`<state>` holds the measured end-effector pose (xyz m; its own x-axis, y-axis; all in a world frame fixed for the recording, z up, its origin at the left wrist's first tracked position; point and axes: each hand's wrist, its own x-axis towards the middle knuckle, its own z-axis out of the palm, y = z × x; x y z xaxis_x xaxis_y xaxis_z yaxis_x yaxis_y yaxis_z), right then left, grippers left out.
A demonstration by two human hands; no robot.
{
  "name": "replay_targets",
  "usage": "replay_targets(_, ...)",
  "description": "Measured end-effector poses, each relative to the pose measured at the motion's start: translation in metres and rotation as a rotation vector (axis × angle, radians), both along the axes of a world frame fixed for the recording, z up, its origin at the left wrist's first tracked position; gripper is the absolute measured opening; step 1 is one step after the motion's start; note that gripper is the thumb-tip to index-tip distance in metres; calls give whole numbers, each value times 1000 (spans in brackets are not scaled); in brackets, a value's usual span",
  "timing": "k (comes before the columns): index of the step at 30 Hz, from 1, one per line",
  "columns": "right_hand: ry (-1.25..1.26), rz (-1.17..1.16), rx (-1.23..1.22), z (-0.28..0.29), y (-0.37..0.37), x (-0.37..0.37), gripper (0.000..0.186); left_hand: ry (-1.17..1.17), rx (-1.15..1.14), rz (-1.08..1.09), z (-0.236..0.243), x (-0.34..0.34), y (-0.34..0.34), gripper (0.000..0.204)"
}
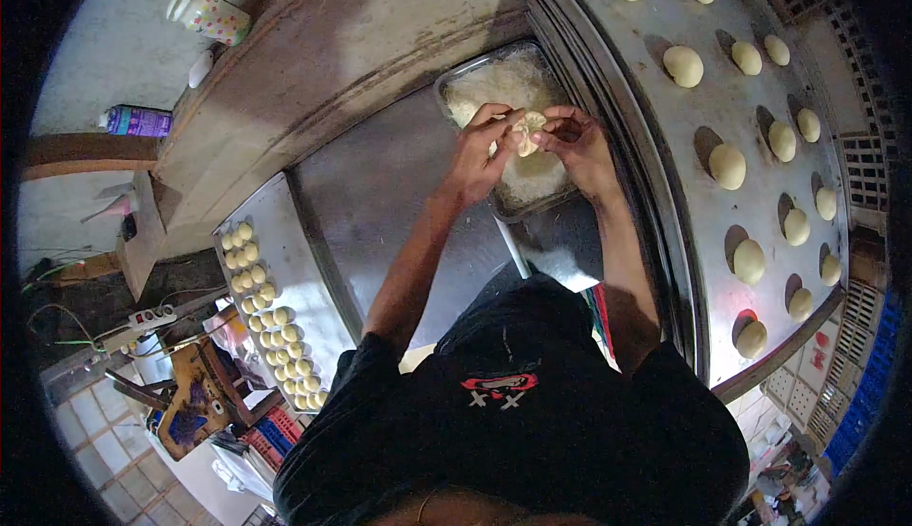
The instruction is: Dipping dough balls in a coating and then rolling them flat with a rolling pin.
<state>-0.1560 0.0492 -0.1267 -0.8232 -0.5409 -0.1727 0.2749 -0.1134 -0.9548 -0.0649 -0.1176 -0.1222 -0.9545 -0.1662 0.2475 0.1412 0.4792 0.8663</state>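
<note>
Between my two hands is a piece of pale dough (529, 133), its edge gathered in folds. My left hand (483, 151) pinches its left side with thumb and fingertips. From the right, my right hand (579, 151) grips the other side, fingers bent over the rim. Both are held above a metal tray (513, 210) containing a pale, shredded or crumbly filling (503, 79). What lies inside the dough, if anything, I cannot make out.
On the right, a large metal baking sheet (698, 132) bears several spaced round dough balls (728, 167). Smaller dough balls (275, 318) line another sheet (285, 231) at left. A dotted jar (209, 16) and a purple can (139, 121) stand far left. A power strip (152, 317) lies lower left.
</note>
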Motion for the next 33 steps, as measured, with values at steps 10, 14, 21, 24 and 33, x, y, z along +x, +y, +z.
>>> replay_targets(10,760,126,343,40,8,13,22,-152,381,143,-7,9,3,22)
replay_targets(14,595,101,405,54,9,26,19,-167,395,153,4,10,20,18)
replay_targets(21,-65,-36,-72,36,28,33,21,95,18,75,39,23,33,26)
replay_targets(24,514,28,379,65,29,57,14,22,164,114,45,36,31,22)
replay_targets(33,603,-32,446,94,32,98,16,251,251,113,44,81,62,30)
